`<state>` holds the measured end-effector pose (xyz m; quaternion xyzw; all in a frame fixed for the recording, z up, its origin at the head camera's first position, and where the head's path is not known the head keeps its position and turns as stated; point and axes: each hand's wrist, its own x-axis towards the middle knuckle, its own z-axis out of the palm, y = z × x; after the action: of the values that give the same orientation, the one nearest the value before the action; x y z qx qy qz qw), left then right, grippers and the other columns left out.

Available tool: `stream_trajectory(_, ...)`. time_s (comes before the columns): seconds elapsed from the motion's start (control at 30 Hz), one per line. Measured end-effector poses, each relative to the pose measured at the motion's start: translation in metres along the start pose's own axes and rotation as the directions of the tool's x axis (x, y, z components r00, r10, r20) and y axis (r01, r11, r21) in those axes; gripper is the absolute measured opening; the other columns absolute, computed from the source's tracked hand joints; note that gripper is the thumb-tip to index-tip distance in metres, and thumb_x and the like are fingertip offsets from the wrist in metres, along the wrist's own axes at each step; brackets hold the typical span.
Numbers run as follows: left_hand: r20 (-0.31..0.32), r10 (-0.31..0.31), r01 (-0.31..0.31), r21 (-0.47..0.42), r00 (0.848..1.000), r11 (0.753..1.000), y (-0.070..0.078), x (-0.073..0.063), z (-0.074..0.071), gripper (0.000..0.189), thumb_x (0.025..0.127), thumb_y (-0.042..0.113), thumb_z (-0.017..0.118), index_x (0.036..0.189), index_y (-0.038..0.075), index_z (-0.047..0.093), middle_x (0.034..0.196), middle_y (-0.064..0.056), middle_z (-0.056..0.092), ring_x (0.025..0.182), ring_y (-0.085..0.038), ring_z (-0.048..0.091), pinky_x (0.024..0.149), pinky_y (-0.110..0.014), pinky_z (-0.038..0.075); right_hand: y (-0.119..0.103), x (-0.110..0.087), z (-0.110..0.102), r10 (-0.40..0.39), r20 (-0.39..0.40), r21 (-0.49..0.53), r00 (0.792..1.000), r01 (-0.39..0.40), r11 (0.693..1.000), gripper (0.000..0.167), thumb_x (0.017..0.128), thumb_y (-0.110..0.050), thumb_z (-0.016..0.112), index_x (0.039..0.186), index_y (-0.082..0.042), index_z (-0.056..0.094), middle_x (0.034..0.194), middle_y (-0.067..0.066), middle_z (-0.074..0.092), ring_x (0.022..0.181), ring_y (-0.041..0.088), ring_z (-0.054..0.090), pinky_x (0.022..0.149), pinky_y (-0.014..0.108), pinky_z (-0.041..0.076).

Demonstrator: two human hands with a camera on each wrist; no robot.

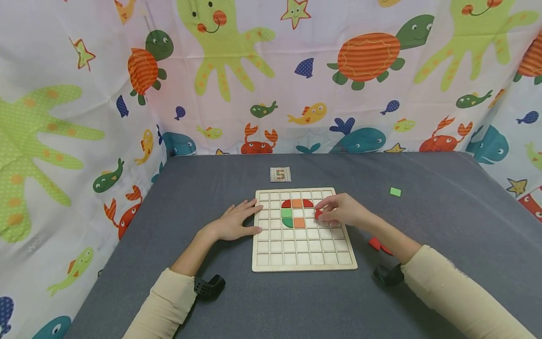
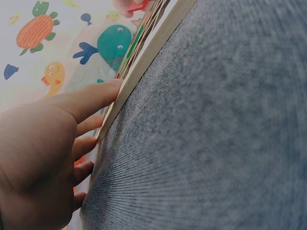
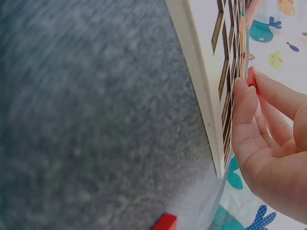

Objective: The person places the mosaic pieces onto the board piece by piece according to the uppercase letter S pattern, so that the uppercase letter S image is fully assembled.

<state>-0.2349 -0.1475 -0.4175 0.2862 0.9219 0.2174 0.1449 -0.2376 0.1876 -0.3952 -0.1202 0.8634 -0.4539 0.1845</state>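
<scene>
A wooden grid board (image 1: 277,259) lies on the grey cloth, with red, orange and green tiles set in several of its upper cells. My left hand (image 1: 235,221) rests at the board's left edge, fingers spread and fairly straight; in the left wrist view its thumb (image 2: 98,99) touches the wooden rim. Over the board's right half, my right hand (image 1: 345,210) pinches a small red tile (image 1: 318,213) between thumb and fingers. The right wrist view shows that red tile (image 3: 252,78) at the fingertips, close to the board's surface. Its exact shape is partly hidden by the fingers.
A small patterned card (image 1: 280,174) lies behind the board. One green tile (image 1: 395,192) is off to the right. Beneath the right forearm are loose red tiles (image 1: 374,243). A printed curtain (image 1: 271,56) hangs at the back and sides.
</scene>
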Motion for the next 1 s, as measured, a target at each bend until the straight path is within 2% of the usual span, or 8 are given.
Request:
stream_trajectory(0.27, 0.002, -0.007, 0.007, 0.004, 1.0, 1.0, 0.0, 0.0, 0.0, 0.071, 0.094, 0.044, 0.057, 0.151, 0.012, 0.029, 0.157, -0.01, 0.015, 0.143, -0.031, 0.008, 0.11, -0.055, 0.003, -0.005, 0.002, 0.009, -0.008, -0.012, -0.056, 1.0, 0.007, 0.998, 0.021, 0.086, -0.007, 0.071, 0.107, -0.002, 0.07, 0.083, 0.006, 0.065, 0.068, 0.018, 0.054, 0.059, 0.028, 0.048)
stream_trajectory(0.43, 0.003, -0.008, 0.008, 0.003, 1.0, 1.0, 0.0, 0.0, 0.0, 0.071, 0.094, 0.044, 0.057, 0.151, 0.013, 0.029, 0.157, -0.009, 0.015, 0.143, -0.031, 0.008, 0.111, -0.055, 0.003, -0.006, 0.002, 0.014, -0.029, -0.016, -0.086, 0.999, 0.028, 0.996, 0.02, 0.084, -0.008, 0.073, 0.103, -0.003, 0.071, 0.08, 0.005, 0.066, 0.063, 0.016, 0.054, 0.056, 0.026, 0.047)
stream_trajectory(0.67, 0.005, -0.009, 0.009, 0.005, 1.0, 1.0, 0.0, 0.0, 0.0, 0.071, 0.094, 0.044, 0.057, 0.151, 0.013, 0.029, 0.157, -0.009, 0.015, 0.143, -0.03, 0.007, 0.111, -0.055, 0.003, -0.009, 0.004, 0.018, -0.059, -0.021, -0.145, 0.998, 0.056, 0.988, 0.019, 0.084, -0.007, 0.073, 0.103, -0.003, 0.072, 0.077, 0.003, 0.064, 0.064, 0.015, 0.051, 0.055, 0.027, 0.042)
stream_trajectory(0.8, 0.005, -0.009, 0.009, 0.004, 1.0, 1.0, 0.0, 0.0, 0.0, 0.071, 0.094, 0.044, 0.057, 0.151, 0.013, 0.029, 0.157, -0.01, 0.015, 0.143, -0.031, 0.007, 0.111, -0.055, 0.003, -0.01, 0.004, 0.019, -0.072, -0.013, -0.146, 0.997, 0.069, 0.987, 0.019, 0.084, -0.006, 0.072, 0.103, -0.002, 0.072, 0.075, 0.002, 0.065, 0.066, 0.016, 0.051, 0.056, 0.028, 0.041)
stream_trajectory(1.0, 0.003, 0.001, -0.001, 0.003, 1.0, 1.0, -0.001, 0.0, 0.0, 0.071, 0.094, 0.043, 0.057, 0.151, 0.012, 0.029, 0.157, -0.011, 0.015, 0.143, -0.032, 0.008, 0.11, -0.056, 0.004, -0.011, 0.005, 0.021, -0.098, 0.014, -0.152, 0.995, 0.099, 0.983, 0.021, 0.086, -0.007, 0.071, 0.105, 0.0, 0.072, 0.083, 0.003, 0.068, 0.073, 0.016, 0.053, 0.064, 0.029, 0.045)
